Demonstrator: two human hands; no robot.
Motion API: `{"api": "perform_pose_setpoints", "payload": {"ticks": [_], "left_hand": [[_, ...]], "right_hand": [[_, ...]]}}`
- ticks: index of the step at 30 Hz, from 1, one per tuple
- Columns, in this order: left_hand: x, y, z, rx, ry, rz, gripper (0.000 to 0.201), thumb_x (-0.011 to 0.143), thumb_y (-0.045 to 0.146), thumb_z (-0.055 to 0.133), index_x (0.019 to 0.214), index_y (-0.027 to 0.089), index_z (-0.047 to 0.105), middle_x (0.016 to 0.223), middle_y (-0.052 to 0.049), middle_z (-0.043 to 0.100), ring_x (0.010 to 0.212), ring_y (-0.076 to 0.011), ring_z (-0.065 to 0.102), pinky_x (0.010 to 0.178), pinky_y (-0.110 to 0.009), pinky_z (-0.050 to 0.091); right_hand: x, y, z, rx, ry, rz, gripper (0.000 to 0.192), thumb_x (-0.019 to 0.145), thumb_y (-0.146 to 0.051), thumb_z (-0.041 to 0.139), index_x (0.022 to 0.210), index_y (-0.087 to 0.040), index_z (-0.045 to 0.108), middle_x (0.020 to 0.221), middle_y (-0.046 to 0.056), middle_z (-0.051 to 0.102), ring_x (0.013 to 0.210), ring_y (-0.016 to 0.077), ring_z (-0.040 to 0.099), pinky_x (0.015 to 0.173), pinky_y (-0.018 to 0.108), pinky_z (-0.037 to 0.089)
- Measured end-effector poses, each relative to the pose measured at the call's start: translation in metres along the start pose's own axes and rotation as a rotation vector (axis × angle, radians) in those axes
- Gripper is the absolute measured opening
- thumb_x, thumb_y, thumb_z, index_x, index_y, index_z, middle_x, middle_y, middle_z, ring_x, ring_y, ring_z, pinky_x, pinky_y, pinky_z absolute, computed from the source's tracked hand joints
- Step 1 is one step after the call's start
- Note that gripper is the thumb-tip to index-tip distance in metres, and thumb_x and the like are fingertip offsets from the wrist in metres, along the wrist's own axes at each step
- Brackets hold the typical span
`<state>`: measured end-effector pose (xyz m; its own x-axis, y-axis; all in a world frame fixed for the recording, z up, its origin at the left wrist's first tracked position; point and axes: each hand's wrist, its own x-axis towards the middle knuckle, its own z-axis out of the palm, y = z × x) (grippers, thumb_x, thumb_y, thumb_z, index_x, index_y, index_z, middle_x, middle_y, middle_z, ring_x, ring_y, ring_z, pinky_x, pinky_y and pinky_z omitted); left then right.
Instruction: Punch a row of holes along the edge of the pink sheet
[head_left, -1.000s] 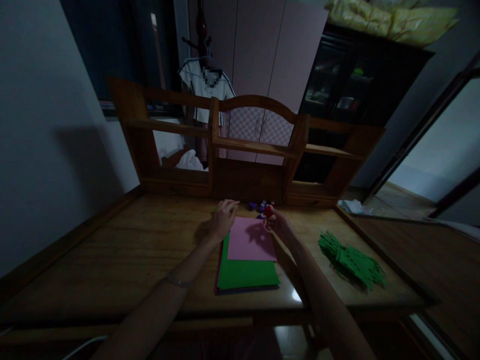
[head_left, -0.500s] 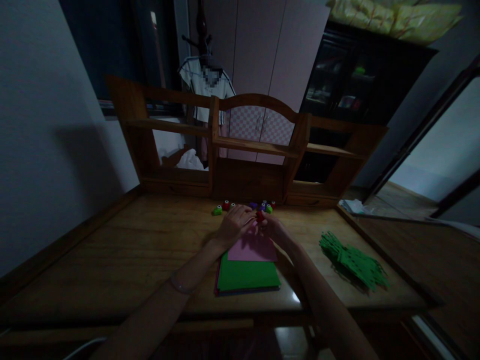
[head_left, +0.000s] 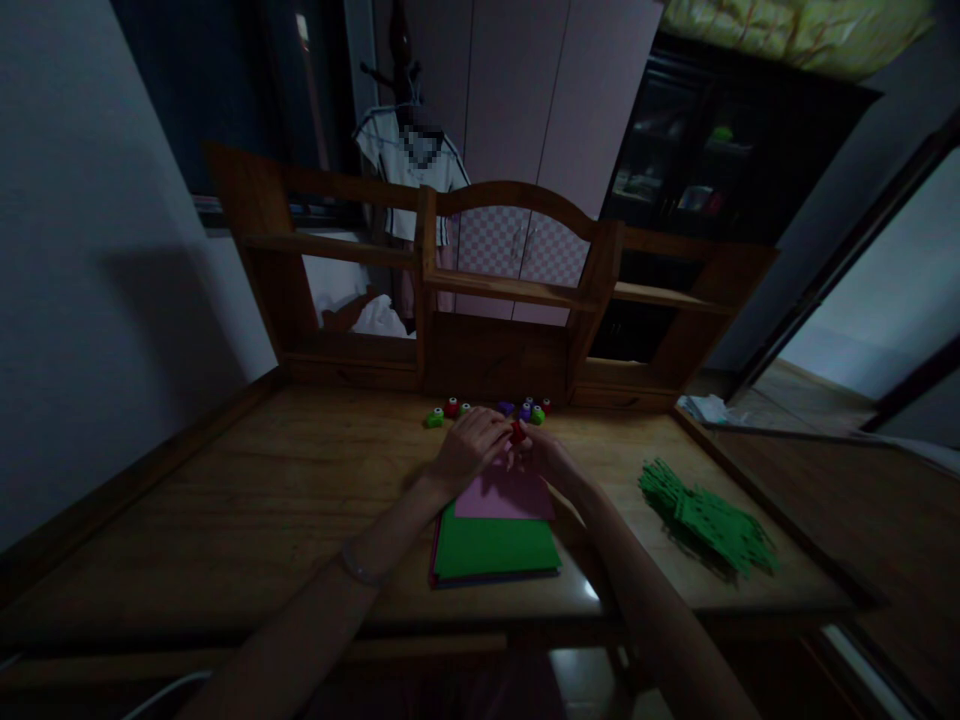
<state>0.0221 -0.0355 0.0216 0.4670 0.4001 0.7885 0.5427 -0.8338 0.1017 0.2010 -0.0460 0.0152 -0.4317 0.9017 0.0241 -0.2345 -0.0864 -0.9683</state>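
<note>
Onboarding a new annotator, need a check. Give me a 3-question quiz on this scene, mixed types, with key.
1. Open: What colour is the small piece at the fingertips of the right hand?

2. True or false: The green fringed bundle lies on the desk, to the right of the pink sheet.

3. Multiple choice: Where are the pieces with eye-like spots that stand to either side of the left hand?
A) At the near edge of the desk
B) Toward the back of the desk
C) On top of the green fringed bundle

Key: 1. Red. 2. True. 3. B.
</note>
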Motion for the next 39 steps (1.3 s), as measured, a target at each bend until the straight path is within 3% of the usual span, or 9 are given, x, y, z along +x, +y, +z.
{"api": "perform_pose_setpoints", "payload": {"ticks": [13, 19, 28, 32, 36, 39], "left_hand": [[0.0, 0.0, 0.001, -0.041, 0.023, -0.046, 0.014, 0.089, 0.022, 0.048, 0.097, 0.018, 0.06, 0.097, -0.007, 0.059, 0.095, -0.02, 0.052, 0.088, -0.037, 0.041], [0.001, -0.01, 0.002, -0.13, 0.178, -0.253, 0.008, 0.086, 0.023, 0.054, 0.089, 0.019, 0.061, 0.09, -0.005, 0.058, 0.092, -0.0187, 0.053, 0.086, -0.034, 0.041], [-0.018, -0.057, 0.02, -0.149, 0.278, -0.669, 0.012, 0.08, 0.028, 0.059, 0.08, 0.019, 0.066, 0.086, -0.004, 0.059, 0.08, -0.0169, 0.055, 0.072, -0.028, 0.043], [-0.026, -0.07, 0.026, -0.184, 0.257, -0.789, 0.017, 0.08, 0.03, 0.058, 0.08, 0.017, 0.068, 0.081, -0.005, 0.061, 0.071, -0.0156, 0.056, 0.063, -0.026, 0.042], [-0.028, -0.071, 0.024, -0.15, 0.224, -0.796, 0.021, 0.083, 0.032, 0.054, 0.085, 0.017, 0.068, 0.086, -0.006, 0.063, 0.073, -0.0164, 0.057, 0.064, -0.026, 0.042], [-0.027, -0.066, 0.023, -0.127, 0.135, -0.792, 0.025, 0.085, 0.035, 0.05, 0.088, 0.017, 0.067, 0.087, -0.008, 0.064, 0.075, -0.0176, 0.059, 0.065, -0.027, 0.041]], "right_hand": [[0.003, 0.003, -0.005, 0.0, 0.01, -0.01, 0.033, 0.083, -0.053, 0.05, 0.085, -0.021, 0.06, 0.063, 0.004, 0.064, 0.05, 0.0131, 0.055, 0.05, 0.024, 0.042], [0.009, 0.007, -0.016, 0.028, 0.049, 0.065, 0.037, 0.084, -0.055, 0.045, 0.075, -0.021, 0.056, 0.061, 0.006, 0.065, 0.045, 0.0142, 0.054, 0.046, 0.025, 0.042], [0.006, 0.003, -0.016, 0.018, 0.153, 0.057, 0.036, 0.083, -0.053, 0.047, 0.071, -0.02, 0.056, 0.06, 0.006, 0.065, 0.046, 0.0126, 0.052, 0.048, 0.023, 0.041], [0.004, 0.002, -0.014, -0.002, 0.187, 0.054, 0.037, 0.081, -0.055, 0.049, 0.071, -0.02, 0.057, 0.06, 0.005, 0.064, 0.048, 0.0134, 0.053, 0.049, 0.024, 0.041], [0.008, 0.005, -0.021, 0.007, 0.233, 0.011, 0.04, 0.08, -0.056, 0.05, 0.067, -0.019, 0.058, 0.058, 0.005, 0.063, 0.047, 0.0134, 0.053, 0.046, 0.024, 0.039], [0.01, 0.004, -0.03, -0.002, 0.346, -0.05, 0.045, 0.079, -0.06, 0.049, 0.064, -0.018, 0.057, 0.054, 0.004, 0.06, 0.044, 0.0129, 0.051, 0.042, 0.024, 0.037]]}}
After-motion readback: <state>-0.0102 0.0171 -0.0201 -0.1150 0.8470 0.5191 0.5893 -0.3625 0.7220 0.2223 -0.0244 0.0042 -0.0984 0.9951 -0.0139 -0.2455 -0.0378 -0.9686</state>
